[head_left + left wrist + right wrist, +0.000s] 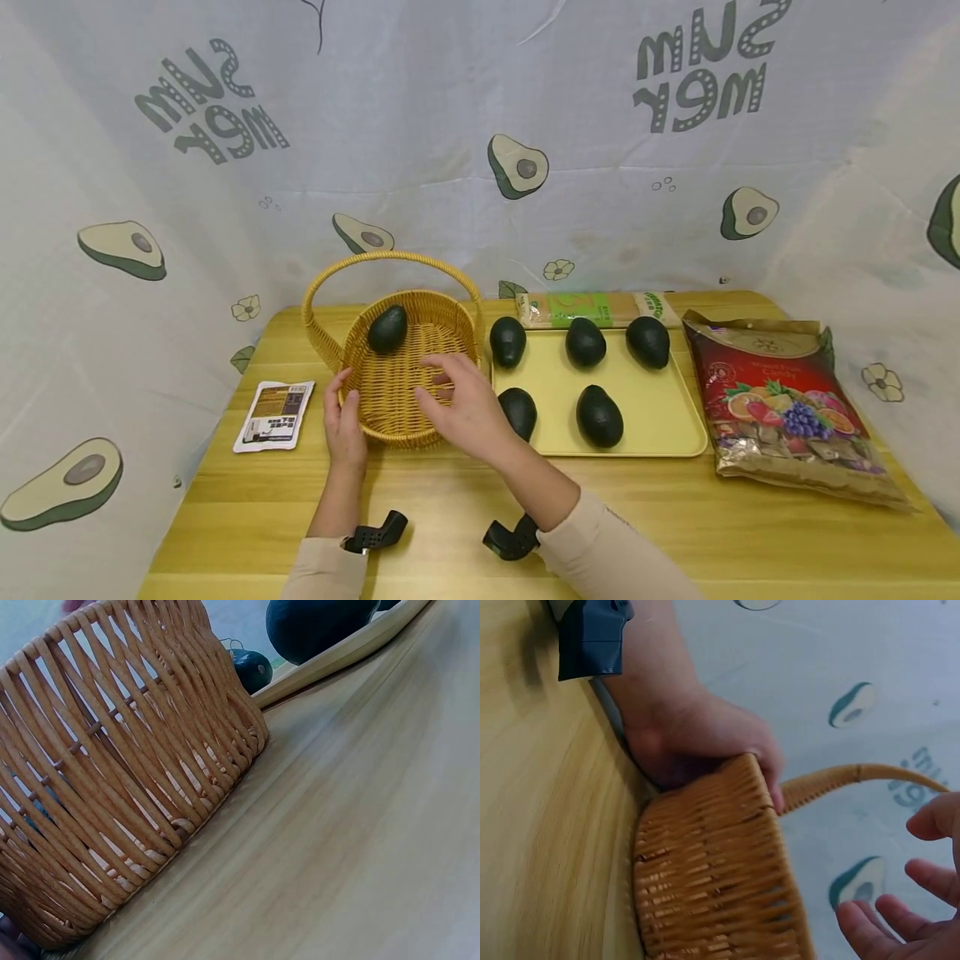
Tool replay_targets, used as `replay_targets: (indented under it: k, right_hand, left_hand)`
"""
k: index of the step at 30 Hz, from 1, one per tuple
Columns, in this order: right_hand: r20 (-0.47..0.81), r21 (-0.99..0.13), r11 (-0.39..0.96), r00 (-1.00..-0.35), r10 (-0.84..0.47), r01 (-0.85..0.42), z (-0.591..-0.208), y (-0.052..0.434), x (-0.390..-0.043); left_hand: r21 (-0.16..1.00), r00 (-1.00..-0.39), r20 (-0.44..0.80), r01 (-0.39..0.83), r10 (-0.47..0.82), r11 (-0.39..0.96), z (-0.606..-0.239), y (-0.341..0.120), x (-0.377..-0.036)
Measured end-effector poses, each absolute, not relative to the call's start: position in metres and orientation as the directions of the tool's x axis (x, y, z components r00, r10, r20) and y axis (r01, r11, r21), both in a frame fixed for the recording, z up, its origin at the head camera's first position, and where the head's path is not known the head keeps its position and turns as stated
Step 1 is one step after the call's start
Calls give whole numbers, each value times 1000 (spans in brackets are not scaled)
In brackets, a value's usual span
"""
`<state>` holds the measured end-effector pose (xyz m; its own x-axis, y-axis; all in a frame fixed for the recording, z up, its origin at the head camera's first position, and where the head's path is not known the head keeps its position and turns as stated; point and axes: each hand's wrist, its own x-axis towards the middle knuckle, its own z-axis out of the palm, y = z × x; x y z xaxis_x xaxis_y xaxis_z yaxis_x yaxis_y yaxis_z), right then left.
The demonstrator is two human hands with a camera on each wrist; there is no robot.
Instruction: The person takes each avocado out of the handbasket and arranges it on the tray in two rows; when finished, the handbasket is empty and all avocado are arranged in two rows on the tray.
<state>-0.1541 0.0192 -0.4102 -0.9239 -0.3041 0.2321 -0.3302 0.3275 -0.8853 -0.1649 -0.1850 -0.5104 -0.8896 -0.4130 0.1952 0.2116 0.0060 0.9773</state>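
The wicker basket (pixel 405 375) sits left of the yellow tray (pixel 652 408) on the counter (pixel 675 517). The left hand (pixel 343 425) grips its near-left rim; the right hand (pixel 465 400) hovers above its near-right rim, fingers relaxed, holding nothing.

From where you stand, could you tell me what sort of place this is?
Probably a staged tabletop set, not a real kitchen: a wooden table enclosed by an avocado-print cloth, with a basket and tray of avocados laid out.
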Motion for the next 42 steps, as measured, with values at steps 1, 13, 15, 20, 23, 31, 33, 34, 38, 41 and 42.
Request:
replay_targets:
  k: [1, 13, 15, 20, 23, 31, 33, 34, 38, 41, 42]
  right_hand:
    - [219, -890, 327, -928, -302, -317, -411, 14, -158]
    - [92, -892, 413, -968, -232, -184, -422, -32, -204]
    - [69, -892, 424, -974, -214, -156, -425, -37, -211]
    - [35, -890, 443, -985, -170, -108, -433, -50, -223]
    - [11, -884, 460, -987, -161, -85, -436, -57, -228]
    - [-21, -902, 428, -986, -167, -53, -433, -70, -244]
    - [-16, -910, 411, -986, -165, -54, -435, -73, -248]
    - [-15, -913, 405, -986, -164, -54, -437, -75, -250]
    - [-7, -909, 410, -984, -180, -68, -445, -78, -254]
    - [0, -904, 419, -979, -206, -88, -450, -78, -256]
    - [2, -899, 427, -977, -214, -95, -451, -78, -257]
  left_hand:
    - [978, -890, 192, 208, -414, 7, -510, -185, -165]
    - [973, -885, 198, 231, -422, -28, -510, -184, -166]
    - [971, -882, 202, 236, -427, -29, -511, -184, -166]
    - [968, -883, 208, 248, -422, -43, -510, -184, -166]
    - [966, -886, 210, 254, -414, -54, -509, -184, -166]
    - [970, -889, 212, 241, -406, -23, -508, -186, -167]
    - [971, -890, 214, 240, -404, -16, -509, -186, -167]
    - [971, -890, 213, 240, -403, -17, -509, -186, -167]
    - [971, -886, 214, 240, -411, -12, -509, -186, -166]
    - [972, -887, 210, 234, -410, -7, -509, -186, -166]
    - [973, -889, 208, 229, -408, -4, -509, -186, -166]
